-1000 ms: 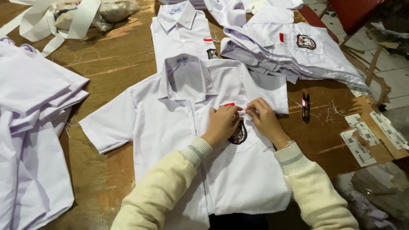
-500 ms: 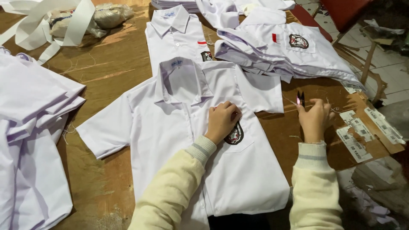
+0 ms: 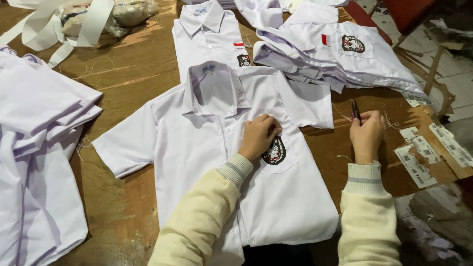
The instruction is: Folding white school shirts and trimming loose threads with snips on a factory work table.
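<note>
Trimming step: left hand (image 3: 258, 135) flat on shirt (image 3: 207, 162) pocket, right hand (image 3: 367, 134) at 3 o'clock, grip pinched on snips (image 3: 355, 109); next needs careful aim.

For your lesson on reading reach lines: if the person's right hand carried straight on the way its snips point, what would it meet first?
Probably the stack of folded white shirts: the right hand holds small dark snips tips-up, away from the person, over bare table. Depth is unclear.

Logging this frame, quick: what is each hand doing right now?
Left hand: fingers curled, pressing on the shirt by its pocket badge.
Right hand: closed on small dark snips over the table.
</note>
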